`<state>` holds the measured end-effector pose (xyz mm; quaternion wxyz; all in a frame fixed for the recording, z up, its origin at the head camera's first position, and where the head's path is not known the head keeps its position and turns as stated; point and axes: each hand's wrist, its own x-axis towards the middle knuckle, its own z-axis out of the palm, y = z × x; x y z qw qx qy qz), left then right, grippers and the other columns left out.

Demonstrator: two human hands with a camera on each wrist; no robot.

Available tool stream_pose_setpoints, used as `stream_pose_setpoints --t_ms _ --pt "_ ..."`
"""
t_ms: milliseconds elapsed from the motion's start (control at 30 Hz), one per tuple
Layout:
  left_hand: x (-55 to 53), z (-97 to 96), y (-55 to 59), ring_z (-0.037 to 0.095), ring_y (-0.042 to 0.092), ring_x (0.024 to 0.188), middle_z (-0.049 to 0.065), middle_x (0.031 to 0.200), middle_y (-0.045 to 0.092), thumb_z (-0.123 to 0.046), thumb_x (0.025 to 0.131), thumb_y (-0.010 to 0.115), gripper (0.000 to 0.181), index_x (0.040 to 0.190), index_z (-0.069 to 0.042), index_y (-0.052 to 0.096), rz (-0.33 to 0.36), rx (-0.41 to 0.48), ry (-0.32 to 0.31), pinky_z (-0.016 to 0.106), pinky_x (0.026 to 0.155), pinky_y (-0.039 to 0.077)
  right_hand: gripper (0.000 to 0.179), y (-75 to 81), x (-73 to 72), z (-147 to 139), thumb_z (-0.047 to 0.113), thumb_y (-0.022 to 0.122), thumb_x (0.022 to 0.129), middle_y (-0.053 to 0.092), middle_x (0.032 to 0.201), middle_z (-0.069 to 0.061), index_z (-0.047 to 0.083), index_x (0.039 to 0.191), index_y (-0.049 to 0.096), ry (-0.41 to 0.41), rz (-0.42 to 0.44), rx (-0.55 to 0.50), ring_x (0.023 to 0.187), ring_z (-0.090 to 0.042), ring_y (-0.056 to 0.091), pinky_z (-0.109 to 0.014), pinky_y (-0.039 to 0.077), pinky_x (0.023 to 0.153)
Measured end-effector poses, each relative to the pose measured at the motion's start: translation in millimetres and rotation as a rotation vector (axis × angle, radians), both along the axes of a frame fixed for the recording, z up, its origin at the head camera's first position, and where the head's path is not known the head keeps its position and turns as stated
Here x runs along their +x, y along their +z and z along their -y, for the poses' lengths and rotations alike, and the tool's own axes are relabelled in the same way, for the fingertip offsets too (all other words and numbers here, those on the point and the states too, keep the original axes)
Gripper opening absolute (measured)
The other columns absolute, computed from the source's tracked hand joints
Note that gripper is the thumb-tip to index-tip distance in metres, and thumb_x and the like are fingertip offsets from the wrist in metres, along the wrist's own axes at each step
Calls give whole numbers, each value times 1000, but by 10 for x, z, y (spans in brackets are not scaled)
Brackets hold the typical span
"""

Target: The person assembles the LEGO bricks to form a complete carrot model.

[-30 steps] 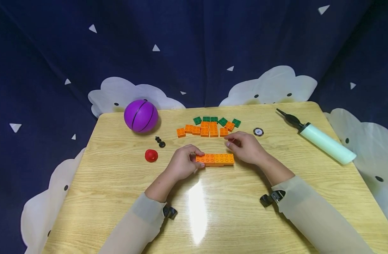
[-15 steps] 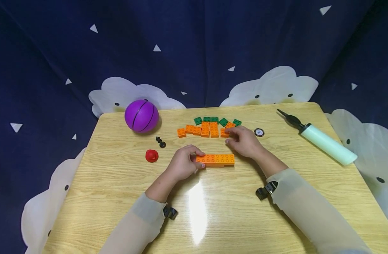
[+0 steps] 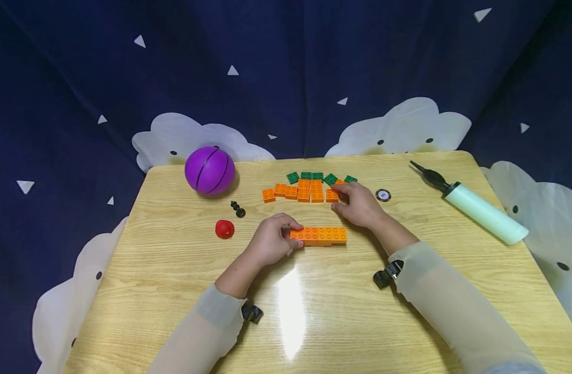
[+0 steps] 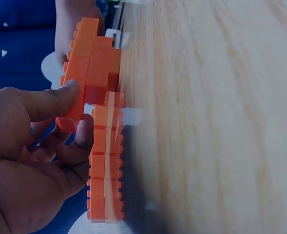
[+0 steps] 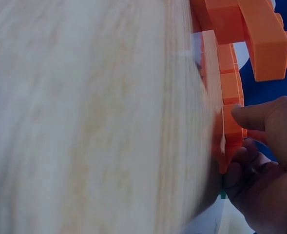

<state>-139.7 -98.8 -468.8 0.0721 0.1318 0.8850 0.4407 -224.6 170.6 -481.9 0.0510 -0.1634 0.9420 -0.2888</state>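
My left hand (image 3: 270, 240) grips the left end of a stepped block of joined orange toy building bricks (image 3: 319, 236), thumb on the near side and fingers on the far side. In the left wrist view, the brick block (image 4: 97, 68) has studs along one side and narrower layers towards the table. My right hand (image 3: 360, 205) is at a small orange toy brick (image 3: 331, 195) at the right of the loose row, with its thumb in front and index finger behind. The right wrist view has the thumb against this brick (image 5: 232, 119); the other fingers are curled.
More orange bricks (image 3: 304, 194) and several green bricks (image 3: 306, 175) lie along the back. A purple ball (image 3: 210, 170), a black beaded piece (image 3: 238, 209) and a red toy hat (image 3: 224, 229) are at left. Right stand a poker chip (image 3: 383, 195) and a hand pump (image 3: 483, 212).
My right hand has moved forward and slightly left, from just in front of the small orange brick to around it. The left hand and its brick block stay in place.
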Motion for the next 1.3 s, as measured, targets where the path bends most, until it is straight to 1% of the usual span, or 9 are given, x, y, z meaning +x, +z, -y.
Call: stream_pose_setpoints --t_ms 100,200,367,467,567,767,967,1200,1300 --pt "1 -4 1 15 57 71 -10 95 67 -9 79 92 29 103 -18 78 0 -5 0 29 61 47 50 -9 -12 7 24 72 97 59 105 -12 8 143 62 1 4 13 90 -28 49 -43 42 78" --pt "0 -6 4 15 57 72 -10 95 67 -9 79 91 28 103 -17 78 -2 -5 -1 29 62 47 43 -11 -13 11 22 74 96 61 108 -11 8 136 67 -2 0 13 93 -27 52 -42 45 81" --pt "0 -5 6 16 57 72 -10 93 67 -9 79 91 28 102 -18 78 2 -4 -1 30 62 47 38 1 4 4 20 78 93 63 117 -13 7 128 70 -5 8 -10 101 -28 56 -45 49 92" --pt "2 -3 9 16 57 72 -10 93 66 -10 79 91 28 102 -18 78 4 -2 0 30 62 48 37 10 23 -6 20 80 92 62 118 -13 6 125 71 -4 16 -23 102 -29 57 -45 49 92" --pt "0 -2 7 16 57 72 -9 93 66 -10 79 91 28 103 -18 78 3 0 0 31 62 47 35 9 45 -17 19 81 91 62 118 -13 7 122 72 -3 22 -30 97 -28 57 -44 49 88" --pt "2 -2 4 16 57 72 -9 92 66 -10 79 92 29 103 -18 78 3 -4 1 30 63 47 36 17 101 -32 20 82 90 68 123 -13 9 123 72 -2 40 -34 91 -27 57 -43 48 84" --pt "5 -4 1 16 57 72 -9 92 66 -10 79 92 29 102 -19 77 6 1 2 31 63 47 35 26 167 -55 20 81 91 69 119 -10 12 125 73 -1 40 -32 88 -26 55 -41 46 81" --pt "3 -7 5 16 56 72 -6 92 66 -11 79 92 29 103 -18 77 2 -5 2 31 64 46 40 34 233 -95 18 80 92 68 113 -6 12 130 72 47 10 -68 83 -23 55 -38 47 73" --pt "5 -10 13 17 56 72 -5 91 66 -11 78 92 29 102 -18 77 4 -6 4 31 64 46 41 44 265 -109 18 79 93 66 114 -5 11 132 71 65 9 -82 83 -21 56 -36 48 71"
